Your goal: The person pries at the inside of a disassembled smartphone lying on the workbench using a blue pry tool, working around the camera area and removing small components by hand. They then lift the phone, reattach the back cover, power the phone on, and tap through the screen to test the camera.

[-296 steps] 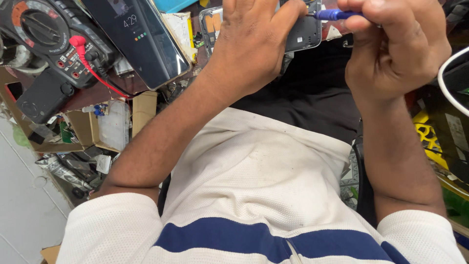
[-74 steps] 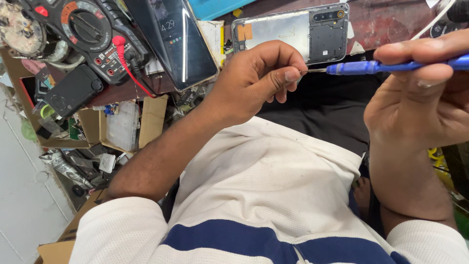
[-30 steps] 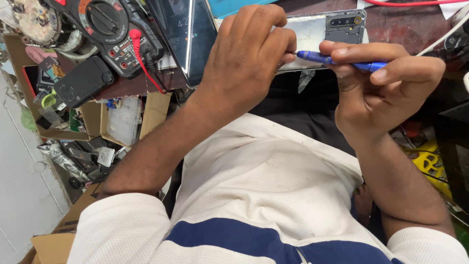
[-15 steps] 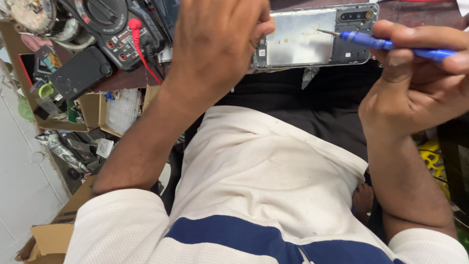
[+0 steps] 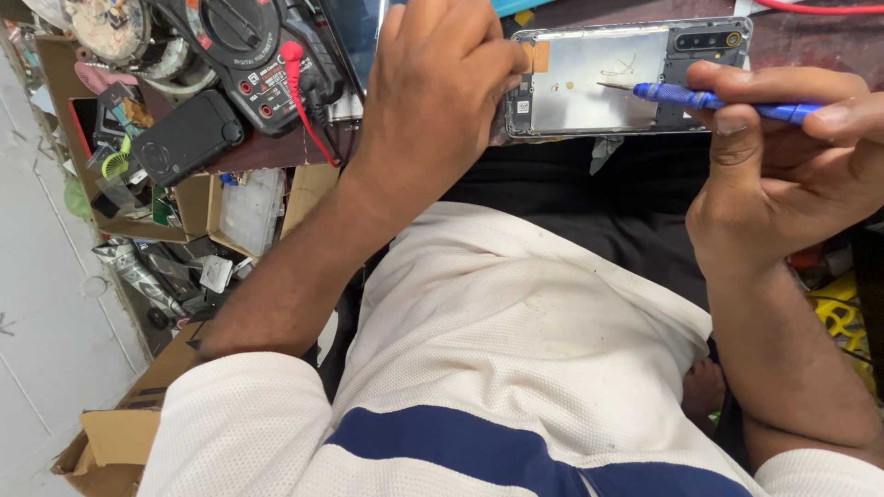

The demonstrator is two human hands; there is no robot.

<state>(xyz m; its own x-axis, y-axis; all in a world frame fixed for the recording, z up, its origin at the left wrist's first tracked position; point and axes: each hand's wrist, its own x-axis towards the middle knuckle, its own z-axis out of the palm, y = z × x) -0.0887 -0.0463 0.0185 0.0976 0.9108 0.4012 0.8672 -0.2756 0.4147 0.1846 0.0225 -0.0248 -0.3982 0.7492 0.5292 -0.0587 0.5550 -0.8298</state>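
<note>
A: At the desk [image 5: 810, 37] edge, head view: opened phone [image 5: 608, 83] lies flat, back cover off, silvery inner plate and camera block exposed.

B: Left hand [image 5: 442, 92]?

A: Rests on the phone's left end, fingers curled down over it. Whether it pinches the frame or merely presses on it, cannot tell; fingertips are hidden behind the knuckles.

B: Right hand [image 5: 783, 156]?

A: Closed around a blue screwdriver [image 5: 727, 99], thumb and forefinger along the handle. Shaft lies nearly level, pointing left. Metal tip sits over the plate, just beside the camera block; contact with the plate not resolvable.

B: Surroundings?

A: Black multimeter [image 5: 249, 46] at upper left with a red lead [image 5: 299, 87] plugged in. Small black device [image 5: 189, 138] below it. Open cardboard boxes [image 5: 249, 202] of small parts under the desk edge. White shirt with a dark blue stripe [image 5: 479, 368] fills the lower frame.
</note>
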